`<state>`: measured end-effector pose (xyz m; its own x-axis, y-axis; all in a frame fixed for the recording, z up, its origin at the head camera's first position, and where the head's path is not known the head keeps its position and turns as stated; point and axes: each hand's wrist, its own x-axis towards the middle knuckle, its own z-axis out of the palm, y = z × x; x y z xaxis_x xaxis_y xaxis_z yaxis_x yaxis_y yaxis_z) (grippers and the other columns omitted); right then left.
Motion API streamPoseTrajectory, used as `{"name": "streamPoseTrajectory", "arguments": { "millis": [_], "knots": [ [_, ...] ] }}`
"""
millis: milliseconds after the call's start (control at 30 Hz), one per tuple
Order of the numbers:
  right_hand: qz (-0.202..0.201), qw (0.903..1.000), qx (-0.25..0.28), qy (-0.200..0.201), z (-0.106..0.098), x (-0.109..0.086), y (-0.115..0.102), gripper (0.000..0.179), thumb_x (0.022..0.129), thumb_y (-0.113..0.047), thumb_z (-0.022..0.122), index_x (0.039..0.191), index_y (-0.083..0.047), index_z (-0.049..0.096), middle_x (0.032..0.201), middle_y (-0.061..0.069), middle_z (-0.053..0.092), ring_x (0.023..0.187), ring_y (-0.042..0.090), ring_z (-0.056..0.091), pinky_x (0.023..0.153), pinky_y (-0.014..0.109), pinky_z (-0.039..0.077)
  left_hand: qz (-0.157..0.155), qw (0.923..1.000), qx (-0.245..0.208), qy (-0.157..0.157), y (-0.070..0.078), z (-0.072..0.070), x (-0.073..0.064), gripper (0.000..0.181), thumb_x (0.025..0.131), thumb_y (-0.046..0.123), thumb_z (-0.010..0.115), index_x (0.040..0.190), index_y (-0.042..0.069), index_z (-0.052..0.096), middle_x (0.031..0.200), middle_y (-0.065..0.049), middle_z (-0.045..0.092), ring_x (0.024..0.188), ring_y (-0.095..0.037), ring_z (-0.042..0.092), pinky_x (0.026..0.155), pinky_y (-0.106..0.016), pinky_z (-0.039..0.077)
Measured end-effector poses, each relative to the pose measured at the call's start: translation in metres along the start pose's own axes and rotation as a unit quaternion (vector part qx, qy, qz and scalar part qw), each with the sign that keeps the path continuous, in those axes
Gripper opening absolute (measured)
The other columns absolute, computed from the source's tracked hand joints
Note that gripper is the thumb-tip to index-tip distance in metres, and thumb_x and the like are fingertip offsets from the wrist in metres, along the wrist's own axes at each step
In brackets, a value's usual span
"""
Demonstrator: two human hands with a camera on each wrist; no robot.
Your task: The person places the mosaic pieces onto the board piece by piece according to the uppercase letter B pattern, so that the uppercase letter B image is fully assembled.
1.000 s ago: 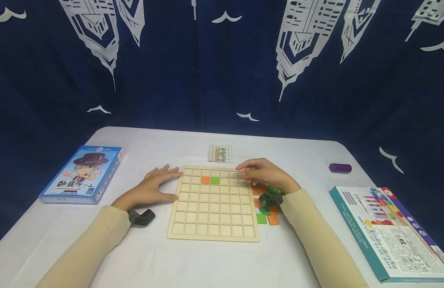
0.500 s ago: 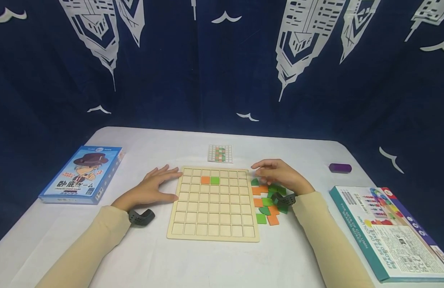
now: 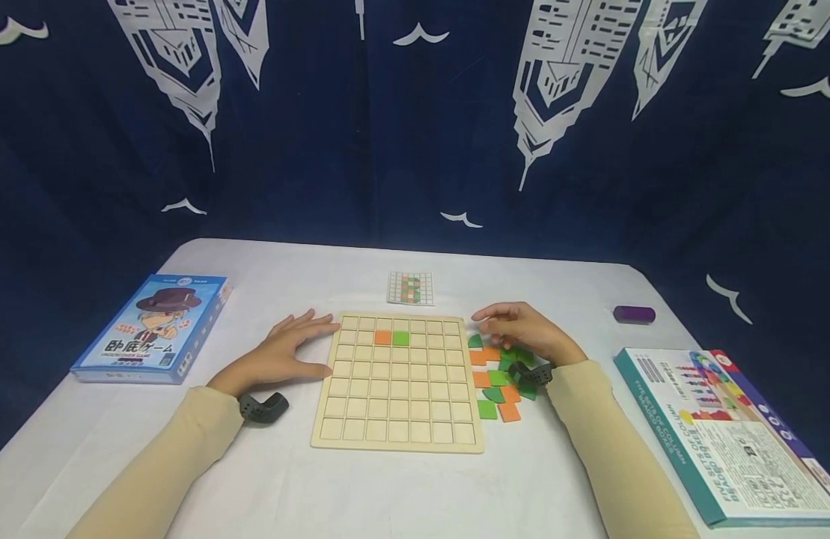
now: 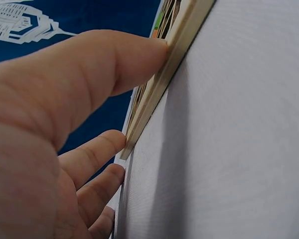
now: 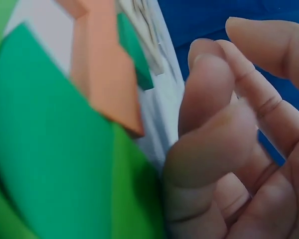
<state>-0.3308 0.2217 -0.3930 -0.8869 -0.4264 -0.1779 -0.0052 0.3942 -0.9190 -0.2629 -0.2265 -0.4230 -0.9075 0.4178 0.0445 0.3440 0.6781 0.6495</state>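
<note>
A square wooden grid board (image 3: 400, 382) lies on the table, with an orange square tile (image 3: 383, 337) and a green square tile (image 3: 401, 338) side by side in its second row from the far edge. My left hand (image 3: 280, 356) is spread at the board's left side, thumb and fingertips right at its edge; the left wrist view shows the thumb against the wooden rim (image 4: 164, 74). Over the loose tiles (image 3: 498, 378) at the board's right my right hand (image 3: 525, 329) hovers, fingers loosely bent. Nothing shows between its fingers. In the right wrist view a dark green curved tile (image 5: 50, 129) is close to the camera.
Beyond the board lies a small pattern card (image 3: 411, 288) printed with a coloured grid. A blue game box (image 3: 155, 326) stands left, a teal-edged box (image 3: 731, 434) right. A purple cylinder (image 3: 634, 314) lies at the back right. A dark printed curtain (image 3: 415, 150) hangs behind the table.
My right hand has moved right, from the board's upper right corner to over the loose tiles, and has since stayed nearly still. The left hand stays at the board's edge.
</note>
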Motion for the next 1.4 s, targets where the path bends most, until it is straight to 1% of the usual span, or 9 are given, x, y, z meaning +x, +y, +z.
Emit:
{"name": "streamPoseTrajectory", "arguments": {
  "millis": [167, 333, 400, 600, 800, 967, 1067, 1200, 1400],
  "knots": [
    [-0.007, 0.9997, -0.023, -0.001, 0.0020, -0.0001, 0.0016, 0.036, 0.101, -0.009, 0.071, 0.130, 0.012, 0.069, 0.085, -0.001, 0.068, 0.072, 0.012, 0.055, 0.062, 0.023, 0.049, 0.002, 1.0000, -0.003, -0.001, -0.0008, -0.0005, -0.0009, 0.088, 0.086, 0.042, 0.087, 0.159, 0.007, 0.054, 0.171, -0.020, 0.039, 0.165, -0.045, 0.011, 0.132, -0.063, -0.004],
    [-0.013, 0.9986, -0.051, -0.005, 0.0039, 0.0002, 0.0031, 0.037, 0.096, -0.006, 0.075, 0.129, 0.012, 0.071, 0.087, -0.002, 0.071, 0.071, 0.012, 0.054, 0.061, 0.022, 0.048, 0.003, 1.0000, -0.002, 0.001, -0.0013, -0.0009, -0.0014, 0.088, 0.086, 0.042, 0.087, 0.159, 0.007, 0.054, 0.171, -0.020, 0.039, 0.165, -0.045, 0.011, 0.132, -0.062, -0.004],
    [-0.013, 0.9975, -0.069, -0.004, 0.0050, 0.0010, 0.0037, 0.038, 0.095, -0.006, 0.077, 0.128, 0.011, 0.072, 0.085, -0.002, 0.071, 0.070, 0.011, 0.053, 0.061, 0.022, 0.047, 0.004, 1.0000, -0.003, 0.000, -0.0013, -0.0009, -0.0016, 0.088, 0.086, 0.042, 0.087, 0.159, 0.007, 0.054, 0.171, -0.020, 0.039, 0.165, -0.045, 0.011, 0.132, -0.062, -0.004],
    [-0.009, 0.9934, -0.114, 0.004, 0.0087, 0.0015, 0.0014, 0.037, 0.091, -0.005, 0.080, 0.125, 0.010, 0.075, 0.076, -0.002, 0.061, 0.068, 0.012, 0.050, 0.059, 0.023, 0.044, 0.002, 1.0000, -0.002, -0.002, -0.0009, -0.0005, -0.0022, 0.088, 0.086, 0.042, 0.086, 0.159, 0.007, 0.053, 0.171, -0.020, 0.039, 0.165, -0.045, 0.011, 0.132, -0.062, -0.003],
    [-0.004, 0.9913, -0.131, 0.014, 0.0087, 0.0026, 0.0011, 0.027, 0.091, -0.005, 0.081, 0.114, 0.008, 0.077, 0.078, -0.001, 0.059, 0.069, 0.012, 0.051, 0.060, 0.023, 0.046, 0.002, 1.0000, 0.000, -0.003, -0.0014, -0.0001, -0.0021, 0.088, 0.086, 0.042, 0.086, 0.160, 0.007, 0.053, 0.172, -0.019, 0.039, 0.165, -0.045, 0.011, 0.133, -0.062, -0.003],
    [-0.012, 0.9906, -0.136, 0.015, 0.0075, 0.0023, 0.0004, 0.022, 0.091, -0.006, 0.081, 0.108, 0.005, 0.075, 0.084, 0.001, 0.064, 0.073, 0.014, 0.055, 0.062, 0.024, 0.050, 0.002, 1.0000, -0.001, -0.003, -0.0011, -0.0003, -0.0016, 0.088, 0.086, 0.042, 0.086, 0.160, 0.007, 0.053, 0.172, -0.019, 0.038, 0.165, -0.045, 0.011, 0.132, -0.063, -0.003],
    [-0.014, 0.9910, -0.132, 0.009, 0.0073, 0.0006, -0.0016, 0.019, 0.093, -0.006, 0.078, 0.108, 0.005, 0.073, 0.086, 0.001, 0.065, 0.076, 0.014, 0.056, 0.064, 0.024, 0.052, 0.001, 1.0000, -0.002, -0.003, -0.0009, -0.0006, -0.0010, 0.088, 0.086, 0.042, 0.086, 0.160, 0.007, 0.053, 0.172, -0.019, 0.038, 0.165, -0.045, 0.011, 0.132, -0.063, -0.003],
    [-0.013, 0.9918, -0.127, 0.002, 0.0068, -0.0001, -0.0025, 0.019, 0.094, -0.004, 0.074, 0.110, 0.006, 0.071, 0.086, 0.001, 0.062, 0.078, 0.014, 0.056, 0.066, 0.024, 0.053, 0.002, 1.0000, 0.000, -0.004, -0.0012, -0.0009, -0.0005, 0.089, 0.086, 0.043, 0.086, 0.160, 0.007, 0.052, 0.172, -0.019, 0.038, 0.165, -0.045, 0.011, 0.132, -0.063, -0.003],
    [-0.006, 0.9935, -0.113, 0.002, 0.0087, -0.0001, -0.0057, 0.033, 0.096, -0.007, 0.070, 0.125, 0.009, 0.073, 0.087, 0.002, 0.069, 0.075, 0.015, 0.058, 0.065, 0.024, 0.055, 0.006, 1.0000, 0.002, -0.004, -0.0019, -0.0009, -0.0007, 0.089, 0.086, 0.043, 0.086, 0.160, 0.006, 0.052, 0.172, -0.019, 0.038, 0.165, -0.046, 0.011, 0.132, -0.063, -0.003]
  ]
}}
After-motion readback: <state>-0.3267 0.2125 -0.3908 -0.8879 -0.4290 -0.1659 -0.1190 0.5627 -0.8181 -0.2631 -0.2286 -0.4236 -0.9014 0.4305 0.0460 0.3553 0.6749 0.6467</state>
